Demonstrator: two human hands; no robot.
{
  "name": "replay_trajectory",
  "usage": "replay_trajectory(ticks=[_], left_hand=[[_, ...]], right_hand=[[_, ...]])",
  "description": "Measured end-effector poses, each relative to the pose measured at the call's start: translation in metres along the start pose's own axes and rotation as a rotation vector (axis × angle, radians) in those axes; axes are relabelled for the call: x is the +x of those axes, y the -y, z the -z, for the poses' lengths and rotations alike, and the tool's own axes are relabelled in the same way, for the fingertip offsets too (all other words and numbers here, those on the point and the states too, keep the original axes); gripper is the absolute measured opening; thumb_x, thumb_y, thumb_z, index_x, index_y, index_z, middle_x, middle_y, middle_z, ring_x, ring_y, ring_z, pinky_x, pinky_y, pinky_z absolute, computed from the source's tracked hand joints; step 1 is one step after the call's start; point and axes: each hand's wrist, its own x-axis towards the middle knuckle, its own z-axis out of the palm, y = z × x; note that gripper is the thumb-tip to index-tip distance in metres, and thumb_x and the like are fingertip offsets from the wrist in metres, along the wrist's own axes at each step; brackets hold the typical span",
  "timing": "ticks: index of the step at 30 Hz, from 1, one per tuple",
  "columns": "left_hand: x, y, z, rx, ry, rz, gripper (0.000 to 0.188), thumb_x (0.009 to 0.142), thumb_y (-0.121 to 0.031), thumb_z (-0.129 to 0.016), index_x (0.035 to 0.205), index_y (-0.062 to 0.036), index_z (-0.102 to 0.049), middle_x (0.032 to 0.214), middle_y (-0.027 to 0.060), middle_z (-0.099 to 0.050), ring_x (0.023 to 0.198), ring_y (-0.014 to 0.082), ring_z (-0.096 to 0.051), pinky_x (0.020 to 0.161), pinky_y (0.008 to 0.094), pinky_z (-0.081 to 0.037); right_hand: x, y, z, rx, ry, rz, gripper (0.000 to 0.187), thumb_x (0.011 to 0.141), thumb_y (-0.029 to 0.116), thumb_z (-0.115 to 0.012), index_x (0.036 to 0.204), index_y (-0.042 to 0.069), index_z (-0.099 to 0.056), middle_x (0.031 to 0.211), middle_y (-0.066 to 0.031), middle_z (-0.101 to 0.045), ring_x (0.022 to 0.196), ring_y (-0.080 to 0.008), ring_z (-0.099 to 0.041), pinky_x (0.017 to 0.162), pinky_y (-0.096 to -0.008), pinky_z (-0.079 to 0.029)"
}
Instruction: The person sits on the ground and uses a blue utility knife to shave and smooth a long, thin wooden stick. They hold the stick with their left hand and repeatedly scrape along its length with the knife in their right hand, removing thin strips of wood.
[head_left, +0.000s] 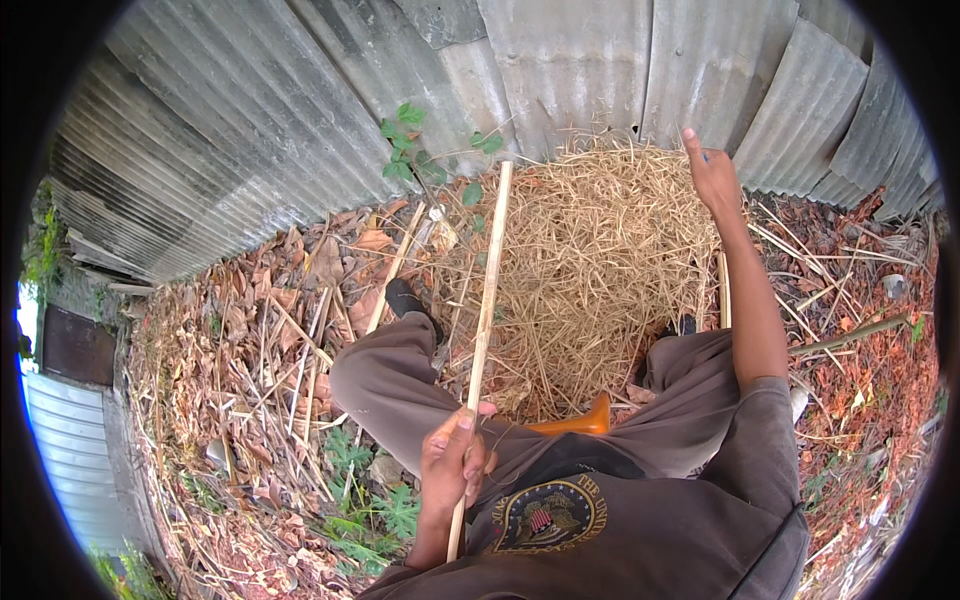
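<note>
Far left of the grip I noted a pale sheet-metal panel (pixel 75 450), then a broad spread of dry leaves (pixel 270 310). Leafy green plants (pixel 397 512) grew low, just left of the grip. The left hand (pixel 452 455) was clenched round a pale wooden stick (pixel 488 290); the stick's short end emerged below the fist and its long end slanted up, away from the body, leaning slightly right. Beyond the grip, on the same side, a dark shoe (pixel 408 298) showed past the bent knee. Ahead and to the right of the grip lay a straw heap (pixel 600 260), between the legs and a corrugated metal fence (pixel 570 80). Nearer, just right of the grip, sat an orange object (pixel 585 418), kind not identified. Farthest from the grip, the right hand (pixel 713 180) was stretched out at the heap's far right edge, one digit pointing up, a blue speck visible there; whether it grasped anything, I could not tell. Right of that arm: scattered dry stalks (pixel 800 265).
</note>
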Motion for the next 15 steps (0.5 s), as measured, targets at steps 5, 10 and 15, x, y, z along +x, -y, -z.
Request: replay_trajectory(ticks=[5,10,15], left_hand=[[0.02,-0.005,-0.015,0.005,0.071,-0.037,0.036,0.102,-0.022,-0.041,0.122,0.0058,-0.051,0.045,-0.0019,-0.034,0.032,0.0055,-0.027,0.04,0.0224,-0.026],[0.021,-0.004,-0.024,0.018,0.121,-0.028,0.035,0.102,-0.021,-0.04,0.122,0.0055,-0.05,0.046,-0.0017,-0.034,0.033,0.0052,-0.026,0.04,0.0227,-0.026],[0.031,-0.002,-0.034,-0.027,0.096,-0.012,0.033,0.102,-0.021,-0.04,0.12,0.0047,-0.051,0.046,-0.002,-0.033,0.035,0.0053,-0.025,0.038,0.022,-0.025]], right_hand=[[-0.135,0.09,-0.037,0.193,0.263,0.674,0.077,0.074,0.082,-0.047,0.055,0.009,-0.063,0.042,-0.0054,-0.049,0.04,-0.0234,-0.053,0.041,-0.0376,-0.041],[-0.165,0.1,-0.04,0.185,0.181,0.92,0.074,0.071,0.083,-0.049,0.049,0.013,-0.058,0.041,-0.0033,-0.05,0.036,-0.0209,-0.052,0.037,-0.0354,-0.039],[-0.138,0.092,-0.055,0.077,0.007,0.994,0.072,0.067,0.083,-0.052,0.047,0.014,-0.055,0.04,-0.0015,-0.048,0.035,-0.02,-0.05,0.036,-0.0342,-0.039]])
